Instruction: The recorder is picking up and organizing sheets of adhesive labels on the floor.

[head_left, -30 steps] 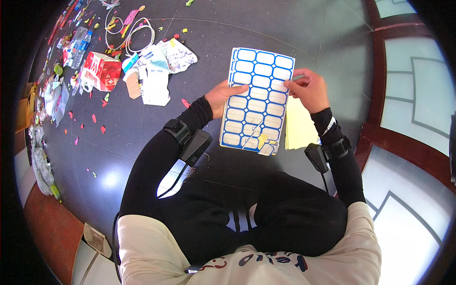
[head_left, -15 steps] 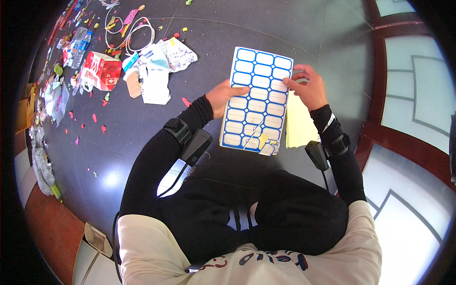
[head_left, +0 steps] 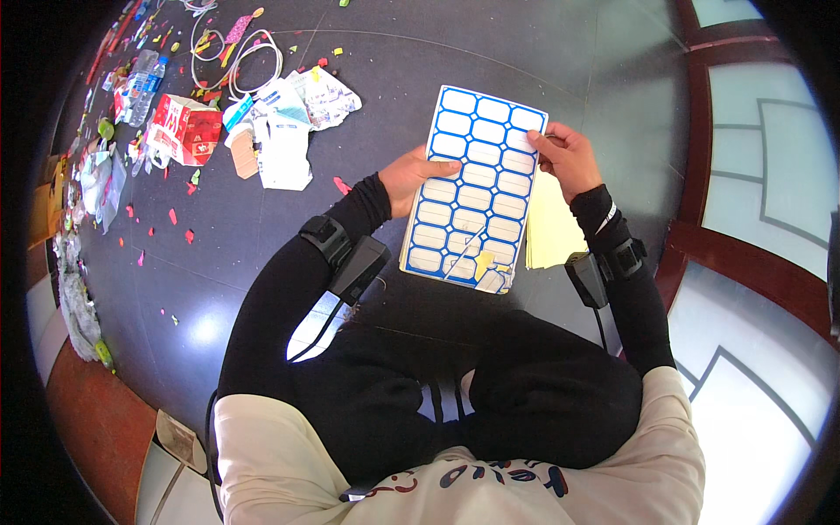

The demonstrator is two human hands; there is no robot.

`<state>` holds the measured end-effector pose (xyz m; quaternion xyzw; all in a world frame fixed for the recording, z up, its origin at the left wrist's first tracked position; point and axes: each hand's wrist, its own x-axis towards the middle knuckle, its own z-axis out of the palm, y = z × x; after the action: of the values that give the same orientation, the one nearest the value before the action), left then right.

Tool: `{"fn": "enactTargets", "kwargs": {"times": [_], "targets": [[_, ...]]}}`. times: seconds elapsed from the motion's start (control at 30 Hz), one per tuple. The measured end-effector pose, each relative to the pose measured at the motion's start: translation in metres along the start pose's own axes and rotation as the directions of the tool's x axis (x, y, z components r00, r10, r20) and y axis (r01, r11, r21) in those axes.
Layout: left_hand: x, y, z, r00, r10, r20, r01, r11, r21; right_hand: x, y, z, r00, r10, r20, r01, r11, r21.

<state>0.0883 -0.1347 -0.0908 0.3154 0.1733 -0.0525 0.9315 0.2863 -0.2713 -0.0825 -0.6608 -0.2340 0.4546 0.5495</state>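
1. Above the dark floor [head_left: 376, 57], blue-gridded white label sheets [head_left: 475, 188] are being held up; steadying them seems the current step, the next move likely calling for even grip.
2. The left hand [head_left: 407, 181] is clamping their left edge, the right hand [head_left: 570, 162] pinching the upper right.
3. A yellow patch [head_left: 483, 264] is marking the ragged lower corner.

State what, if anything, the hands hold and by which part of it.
Blue-bordered label sheets: left hand at the left edge, right hand at the upper right edge.
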Motion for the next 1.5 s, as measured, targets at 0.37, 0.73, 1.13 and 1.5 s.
{"fn": "enactTargets", "kwargs": {"times": [0.37,0.73,1.13,1.5], "targets": [[-0.003,0.0,0.0,1.0,-0.018,-0.025,0.018,1.0,-0.016,-0.004,0.0,0.002,1.0,0.026,0.011,-0.027,0.998,0.057],[-0.008,-0.001,-0.012,0.998,0.037,-0.046,-0.037,0.999,-0.008,0.015,0.053,-0.046,0.98,0.176,-0.094,-0.182,0.981,-0.063],[-0.007,-0.002,-0.013,0.999,-0.017,-0.031,0.017,1.0,-0.005,0.021,0.123,-0.032,0.963,0.055,-0.265,-0.27,0.26,-0.927],[-0.009,-0.001,-0.007,0.999,0.022,-0.039,-0.021,1.0,0.016,0.014,0.128,-0.025,0.957,0.024,-0.288,-0.283,0.27,-0.92]]}}
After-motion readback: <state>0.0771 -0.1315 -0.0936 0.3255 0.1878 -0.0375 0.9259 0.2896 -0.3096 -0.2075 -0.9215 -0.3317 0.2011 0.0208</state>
